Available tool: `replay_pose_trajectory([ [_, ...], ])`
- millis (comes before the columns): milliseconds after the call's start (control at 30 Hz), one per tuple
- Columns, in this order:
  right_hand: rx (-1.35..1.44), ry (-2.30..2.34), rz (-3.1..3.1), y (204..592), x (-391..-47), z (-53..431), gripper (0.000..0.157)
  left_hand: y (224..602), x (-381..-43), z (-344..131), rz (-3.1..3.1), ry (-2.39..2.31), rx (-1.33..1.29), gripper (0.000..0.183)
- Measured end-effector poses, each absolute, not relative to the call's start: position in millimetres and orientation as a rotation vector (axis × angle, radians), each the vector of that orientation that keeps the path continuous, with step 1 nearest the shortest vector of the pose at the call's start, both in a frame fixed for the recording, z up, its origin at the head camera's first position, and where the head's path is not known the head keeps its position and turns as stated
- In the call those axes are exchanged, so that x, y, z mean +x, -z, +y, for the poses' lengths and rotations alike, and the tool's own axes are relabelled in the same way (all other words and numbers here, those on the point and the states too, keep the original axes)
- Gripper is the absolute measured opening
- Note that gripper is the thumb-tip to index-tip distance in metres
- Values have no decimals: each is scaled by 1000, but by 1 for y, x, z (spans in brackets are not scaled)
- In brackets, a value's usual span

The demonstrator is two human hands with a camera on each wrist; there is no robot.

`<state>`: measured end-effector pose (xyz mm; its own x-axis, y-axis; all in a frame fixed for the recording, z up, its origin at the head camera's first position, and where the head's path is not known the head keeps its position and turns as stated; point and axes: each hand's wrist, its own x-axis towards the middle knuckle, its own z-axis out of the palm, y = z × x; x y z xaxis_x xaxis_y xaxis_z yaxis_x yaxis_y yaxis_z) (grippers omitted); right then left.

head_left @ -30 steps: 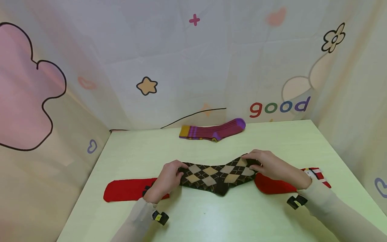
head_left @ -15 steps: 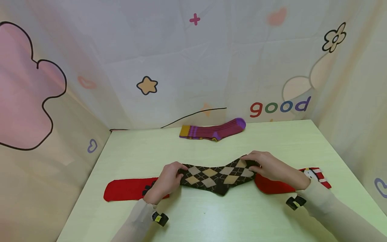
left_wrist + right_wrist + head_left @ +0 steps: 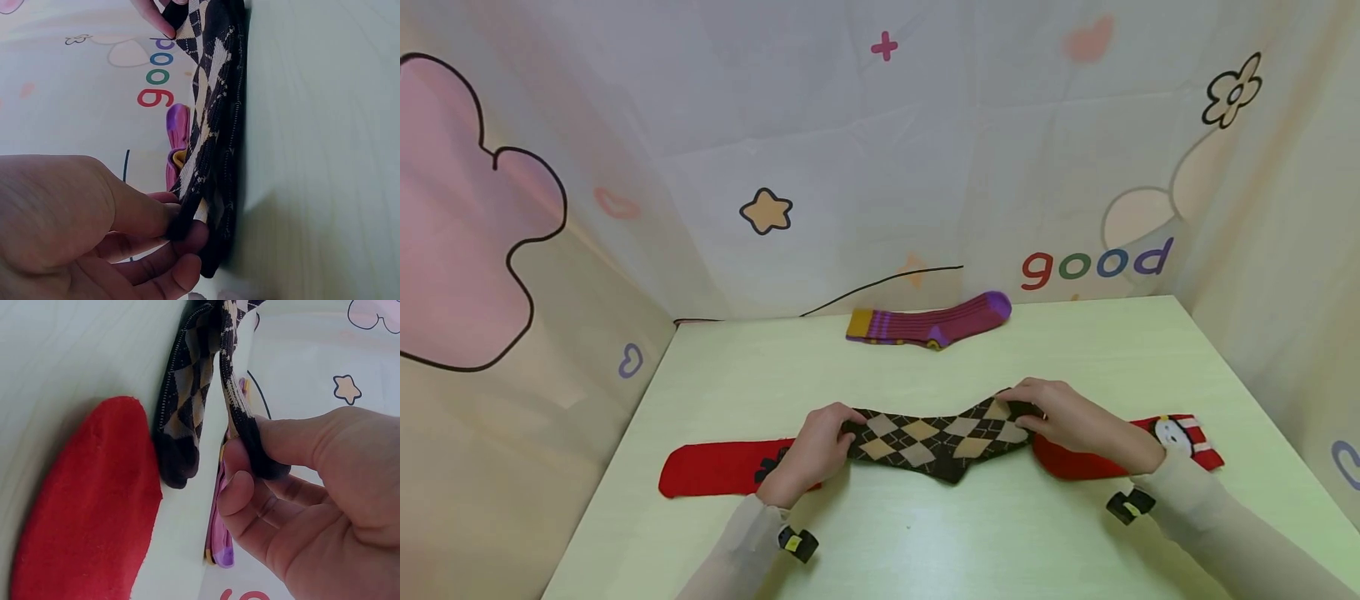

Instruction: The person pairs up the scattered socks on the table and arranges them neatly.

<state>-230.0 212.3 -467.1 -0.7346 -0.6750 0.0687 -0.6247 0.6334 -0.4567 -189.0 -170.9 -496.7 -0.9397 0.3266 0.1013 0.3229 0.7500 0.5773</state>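
Note:
Across the middle of the table a black, tan and grey argyle sock (image 3: 917, 442) is stretched between both hands. My left hand (image 3: 820, 446) pinches its cuff end between thumb and fingers; in the left wrist view the pinched edge (image 3: 187, 212) shows close up. At the toe end, my right hand (image 3: 1067, 417) pinches the dark tip. A second argyle sock (image 3: 184, 406) lies beneath, seen in the right wrist view with its toe a little apart from the held one. From the head view the upper sock mostly covers it.
A red sock (image 3: 722, 468) lies left, partly behind the left hand. Another red sock (image 3: 1075, 458) with a penguin-like face and striped cuff lies under the right forearm. A purple sock pair (image 3: 932, 325) with mustard cuff rests by the back curtain (image 3: 850, 167).
The right hand has come down slightly with the toe end, lowering the upper argyle sock a little. The left hand keeps its pinch in nearly the same place.

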Motion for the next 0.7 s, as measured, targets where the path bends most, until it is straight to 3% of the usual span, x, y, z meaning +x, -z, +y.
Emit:
replay_pose_trajectory([
  [700, -1070, 727, 2747, 476, -228, 212, 39, 503, -189, -171, 2925, -969, 554, 24],
])
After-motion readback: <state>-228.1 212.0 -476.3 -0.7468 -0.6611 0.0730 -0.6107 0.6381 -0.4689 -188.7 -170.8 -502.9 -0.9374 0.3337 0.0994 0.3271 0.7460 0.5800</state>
